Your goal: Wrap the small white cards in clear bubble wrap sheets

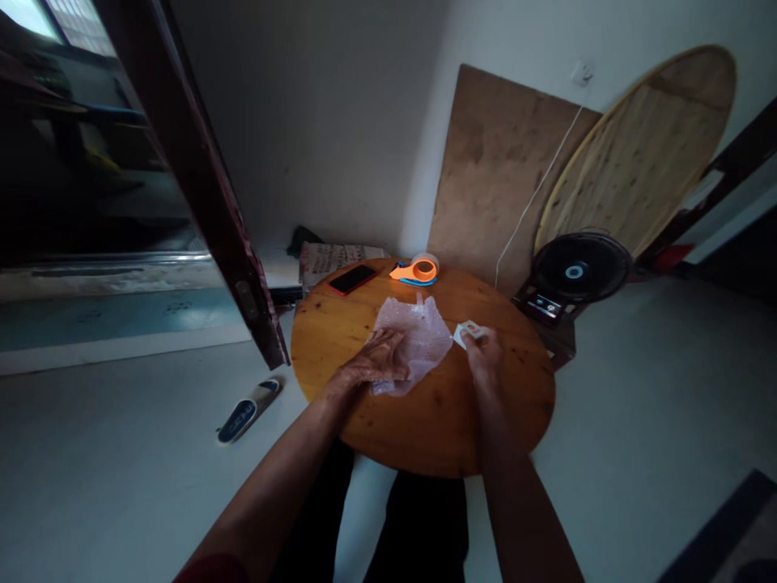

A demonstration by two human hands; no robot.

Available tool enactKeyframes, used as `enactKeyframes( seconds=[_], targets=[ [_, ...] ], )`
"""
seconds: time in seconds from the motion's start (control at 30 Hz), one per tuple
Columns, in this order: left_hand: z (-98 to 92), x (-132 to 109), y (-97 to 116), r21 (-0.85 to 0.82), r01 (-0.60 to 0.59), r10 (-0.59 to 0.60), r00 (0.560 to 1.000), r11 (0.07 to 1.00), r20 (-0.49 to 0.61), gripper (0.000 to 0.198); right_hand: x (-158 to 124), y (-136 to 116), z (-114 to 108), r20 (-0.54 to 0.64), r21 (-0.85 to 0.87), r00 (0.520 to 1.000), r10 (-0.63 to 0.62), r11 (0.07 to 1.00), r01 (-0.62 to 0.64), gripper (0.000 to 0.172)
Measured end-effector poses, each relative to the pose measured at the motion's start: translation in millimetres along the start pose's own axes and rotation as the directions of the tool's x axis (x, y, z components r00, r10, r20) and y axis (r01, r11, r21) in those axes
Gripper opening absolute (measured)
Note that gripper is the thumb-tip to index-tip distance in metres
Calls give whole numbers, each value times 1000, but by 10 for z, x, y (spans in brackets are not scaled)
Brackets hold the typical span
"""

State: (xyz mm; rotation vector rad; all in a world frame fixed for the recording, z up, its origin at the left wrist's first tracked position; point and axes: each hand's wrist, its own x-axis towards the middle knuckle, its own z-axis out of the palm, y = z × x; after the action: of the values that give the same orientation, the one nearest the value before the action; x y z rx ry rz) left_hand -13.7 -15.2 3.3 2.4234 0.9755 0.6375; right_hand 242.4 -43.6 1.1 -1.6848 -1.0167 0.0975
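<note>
A sheet of bubble wrap (428, 344) lies crumpled on the round wooden table (418, 433). My left hand (382, 356) rests on its left part with the fingers spread out. To the right of the sheet, my right hand (486, 352) grips a small white box (466, 331) with a red mark on top. The box is close to the sheet's right edge. Behind the sheet sits an orange and blue tape dispenser (416, 270) with a clear roll. A phone (353, 280) with a red edge lies at the table's back left.
A round black fan (579, 271) stands right of the table. Against the wall lean a brown board (503, 154) and a round wooden tabletop (643, 146). A cardboard box (331, 257) is behind the table. On the floor at left lies a slipper (246, 413), near a dark door frame (200, 170).
</note>
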Motion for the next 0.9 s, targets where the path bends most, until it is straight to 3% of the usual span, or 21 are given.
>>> enactKeyframes(
  seconds=[0.13,0.3,0.43,0.5,0.6,0.67,0.77,0.8,0.83,0.9],
  targets=[
    [-1,-10,3,21,-8,8,1000,1000,-6,80,-29,-14,-78,-66,-190,996,-61,981,48,65],
    [-52,-22,56,-81,-14,11,999,997,-33,72,-153,-142,-71,111,-265,976,-186,941,209,44],
    [-80,-27,87,-41,0,-1,1000,999,-20,70,-209,-247,-96,35,-354,932,-361,867,350,36],
    [-76,-25,87,25,-4,4,1000,1000,23,73,-249,-327,-129,17,-357,881,-472,821,446,34],
    [-49,-8,67,108,-21,15,998,994,60,81,-364,-491,-166,130,-239,793,-595,757,608,35],
    [-25,12,45,141,-34,25,998,989,60,84,-474,-616,-162,267,-121,684,-679,680,723,36],
    [5,40,17,153,-84,76,995,985,57,76,-637,-778,-105,501,61,453,-737,553,831,35],
    [11,45,12,150,-101,93,994,983,63,69,-677,-814,-79,557,88,405,-725,536,839,33],
    [14,48,9,148,-109,100,993,983,69,64,-703,-837,-57,598,87,388,-701,538,839,32],
    [10,47,12,154,-91,80,994,984,72,63,-712,-842,-35,644,-8,449,-619,582,813,31]
  ],
)
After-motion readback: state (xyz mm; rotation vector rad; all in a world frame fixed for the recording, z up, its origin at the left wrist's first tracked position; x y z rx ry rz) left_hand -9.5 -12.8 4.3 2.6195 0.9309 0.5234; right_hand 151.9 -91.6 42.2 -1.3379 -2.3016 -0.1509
